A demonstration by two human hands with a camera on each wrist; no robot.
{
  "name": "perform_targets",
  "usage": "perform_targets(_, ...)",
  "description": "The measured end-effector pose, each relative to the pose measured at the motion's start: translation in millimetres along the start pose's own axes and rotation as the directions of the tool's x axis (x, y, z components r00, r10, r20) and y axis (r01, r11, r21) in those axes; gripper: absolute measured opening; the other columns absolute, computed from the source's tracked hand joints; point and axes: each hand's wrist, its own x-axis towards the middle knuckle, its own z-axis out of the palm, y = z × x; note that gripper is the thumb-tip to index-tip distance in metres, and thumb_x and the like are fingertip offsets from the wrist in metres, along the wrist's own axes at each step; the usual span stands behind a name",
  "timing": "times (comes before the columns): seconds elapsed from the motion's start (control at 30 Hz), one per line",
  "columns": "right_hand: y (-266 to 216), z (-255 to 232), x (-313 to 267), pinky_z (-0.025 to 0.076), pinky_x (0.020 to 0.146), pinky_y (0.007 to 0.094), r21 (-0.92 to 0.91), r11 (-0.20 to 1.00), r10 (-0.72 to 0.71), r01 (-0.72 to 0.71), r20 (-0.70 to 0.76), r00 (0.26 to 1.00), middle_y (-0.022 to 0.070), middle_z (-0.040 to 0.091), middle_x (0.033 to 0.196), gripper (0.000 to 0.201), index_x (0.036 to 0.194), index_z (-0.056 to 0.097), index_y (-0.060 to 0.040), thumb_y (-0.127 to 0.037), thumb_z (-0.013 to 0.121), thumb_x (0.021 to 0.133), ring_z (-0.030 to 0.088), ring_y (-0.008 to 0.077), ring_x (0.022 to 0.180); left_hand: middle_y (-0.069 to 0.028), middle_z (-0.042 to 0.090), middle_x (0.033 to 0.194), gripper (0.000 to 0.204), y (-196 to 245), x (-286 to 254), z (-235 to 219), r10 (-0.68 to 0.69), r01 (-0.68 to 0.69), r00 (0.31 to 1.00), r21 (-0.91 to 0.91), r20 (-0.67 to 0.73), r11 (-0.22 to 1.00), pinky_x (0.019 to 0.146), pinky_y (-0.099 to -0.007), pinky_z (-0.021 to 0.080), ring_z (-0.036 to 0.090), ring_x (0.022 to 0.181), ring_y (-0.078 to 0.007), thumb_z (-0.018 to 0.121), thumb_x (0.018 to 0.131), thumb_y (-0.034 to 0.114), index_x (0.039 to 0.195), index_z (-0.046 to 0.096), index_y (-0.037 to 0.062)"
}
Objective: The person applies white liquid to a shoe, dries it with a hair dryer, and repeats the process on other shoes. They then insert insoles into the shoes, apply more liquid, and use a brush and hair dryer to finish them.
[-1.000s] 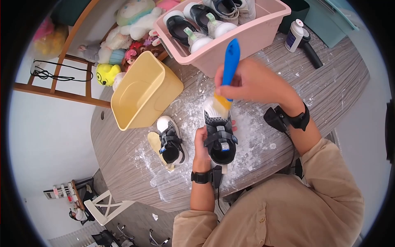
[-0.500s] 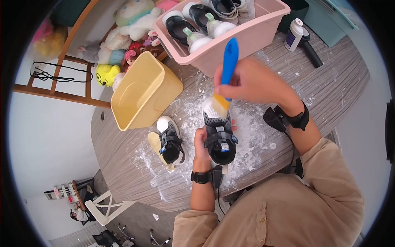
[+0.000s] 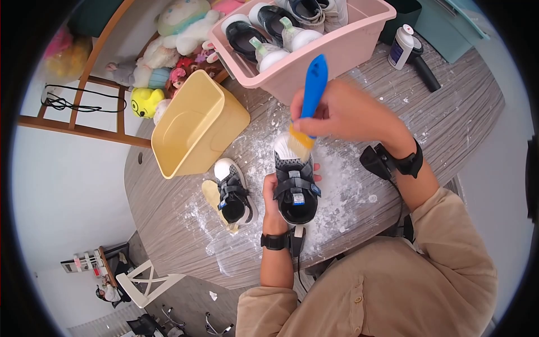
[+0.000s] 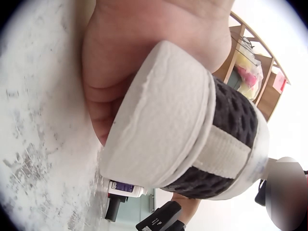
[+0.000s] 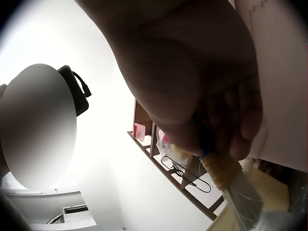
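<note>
A black-and-grey strapped shoe (image 3: 296, 194) with a white toe rests in my left hand (image 3: 270, 194), which grips it from below with fingertips showing at its right side. Its thick white sole and patterned upper (image 4: 236, 115) fill much of the left wrist view. My right hand (image 3: 351, 115) holds a paintbrush (image 3: 316, 84) by its blue handle. The pale bristles (image 3: 300, 149) lie over the white toe; in the right wrist view the brush (image 5: 224, 173) has a yellow band. The matching shoe (image 3: 230, 194) sits to the left on a yellowish insole-shaped piece (image 3: 210, 194).
White powdery smears cover the wood-grain table (image 3: 359, 213). A pink bin (image 3: 337, 59) of several shoes stands at the back, a yellow bin (image 3: 196, 123) to its left. Back right are a white bottle (image 3: 401, 49) and a black-handled tool (image 3: 425, 73). Soft toys (image 3: 185, 25) fill a shelf.
The shoe in my left hand has shifted slightly left and turned a little. The brush has moved slightly over the toe, its handle tipping. The other shoe and the bins stay put.
</note>
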Motion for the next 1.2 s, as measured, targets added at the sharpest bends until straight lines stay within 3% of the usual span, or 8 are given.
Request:
perform_targets(0.1, 2, 4, 1, 0.045, 0.058, 0.0301, -0.027, 0.999, -0.023, 0.027, 0.119, 0.993, 0.0094, 0.062, 0.068, 0.022, 0.084, 0.064, -0.0011, -0.022, 0.066, 0.079, 0.059, 0.0196, 0.060, -0.0257, 0.056, 0.120, 0.070, 0, -1, 2, -0.001, 0.001, 1.000, 0.004, -0.026, 1.000, 0.080, -0.0412, 0.054, 0.060, 0.102, -0.0344, 0.029, 0.083, 0.043, 0.132, 0.042, -0.0042)
perform_targets(0.3, 22, 4, 11, 0.046, 0.056, 0.0297, -0.066, 0.997, 0.012, -0.029, -0.249, 0.968, 0.0101, 0.063, 0.068, 0.023, 0.084, 0.064, 0.0001, -0.022, 0.068, 0.078, 0.059, 0.0190, 0.059, -0.0279, 0.054, 0.122, 0.069, 0, -2, -1, 0.006, -0.006, 1.000, -0.041, 0.005, 0.999, 0.083, -0.0429, 0.053, 0.057, 0.108, -0.0382, 0.030, 0.081, 0.037, 0.134, 0.039, -0.0061)
perform_targets(0.6, 4, 4, 4, 0.046, 0.055, 0.0292, 0.007, 1.000, 0.024, -0.025, 0.111, 0.994, 0.0098, 0.063, 0.069, 0.024, 0.084, 0.064, 0.0007, -0.023, 0.069, 0.078, 0.059, 0.0166, 0.058, -0.0317, 0.046, 0.129, 0.073, 0, 3, -7, 0.004, -0.004, 1.000, -0.008, -0.002, 1.000, 0.086, -0.0451, 0.052, 0.054, 0.111, -0.0419, 0.032, 0.080, 0.040, 0.138, 0.032, -0.0048)
perform_targets(0.7, 14, 8, 8, 0.046, 0.055, 0.0286, 0.014, 1.000, -0.022, 0.025, -0.170, 0.985, 0.0090, 0.063, 0.067, 0.024, 0.084, 0.064, 0.0003, -0.023, 0.069, 0.078, 0.059, 0.0161, 0.058, -0.0297, 0.051, 0.126, 0.070, 3, -2, -1, 0.006, -0.003, 1.000, -0.167, 0.018, 0.986, 0.085, -0.0444, 0.052, 0.056, 0.109, -0.0409, 0.032, 0.078, 0.034, 0.133, 0.038, -0.0085)
perform_targets(0.8, 16, 1, 9, 0.047, 0.056, 0.0289, 0.005, 1.000, 0.019, -0.019, -0.203, 0.979, 0.0087, 0.062, 0.067, 0.024, 0.084, 0.064, 0.0000, -0.023, 0.068, 0.079, 0.060, 0.0166, 0.059, -0.0292, 0.051, 0.124, 0.070, 4, -2, 3, 0.012, -0.013, 1.000, -0.119, -0.012, 0.993, 0.083, -0.0437, 0.053, 0.057, 0.106, -0.0398, 0.032, 0.078, 0.034, 0.133, 0.039, -0.0085)
perform_targets(0.9, 7, 1, 4, 0.047, 0.057, 0.0298, 0.134, 0.989, 0.065, -0.057, -0.057, 0.996, 0.0090, 0.062, 0.067, 0.026, 0.083, 0.064, 0.0005, -0.024, 0.068, 0.079, 0.060, 0.0175, 0.060, -0.0295, 0.051, 0.125, 0.070, 4, -3, 8, 0.009, -0.014, 0.999, -0.132, -0.037, 0.991, 0.083, -0.0430, 0.053, 0.058, 0.105, -0.0394, 0.032, 0.077, 0.034, 0.133, 0.038, -0.0087)
perform_targets(1.0, 0, 3, 2, 0.047, 0.057, 0.0297, 0.006, 1.000, -0.015, 0.014, 0.149, 0.989, 0.0091, 0.063, 0.068, 0.026, 0.083, 0.064, 0.0003, -0.025, 0.068, 0.079, 0.060, 0.0174, 0.061, -0.0303, 0.050, 0.125, 0.071, 6, -4, 14, 0.003, -0.010, 0.998, -0.130, -0.059, 0.991, 0.083, -0.0434, 0.053, 0.058, 0.105, -0.0398, 0.032, 0.077, 0.034, 0.134, 0.037, -0.0085)
perform_targets(1.2, 24, 12, 12, 0.047, 0.058, 0.0291, 0.065, 0.998, 0.004, 0.008, -0.170, 0.986, 0.0084, 0.062, 0.067, 0.026, 0.084, 0.064, -0.0001, -0.025, 0.069, 0.079, 0.061, 0.0174, 0.062, -0.0312, 0.049, 0.126, 0.072, 4, -2, -2, 0.011, -0.006, 1.000, -0.150, 0.028, 0.989, 0.083, -0.0438, 0.053, 0.057, 0.106, -0.0404, 0.031, 0.078, 0.035, 0.135, 0.036, -0.0079)
